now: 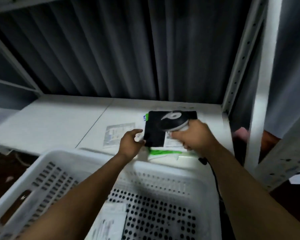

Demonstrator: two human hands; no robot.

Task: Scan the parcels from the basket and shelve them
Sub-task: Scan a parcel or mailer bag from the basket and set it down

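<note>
Shelf [59,118] open leftward; my left hand [131,144] pinches black parcel [154,134] near front-right corner, right hand [194,135] clenches scanner [173,122] above it, basket [93,158] rim below.

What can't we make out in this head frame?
- Label on the black parcel: blurred, partly under the scanner in the right hand.
- Left hand grip on parcel edge: motion blur.
- Paper in basket: cut by the bottom edge and left arm.
</note>
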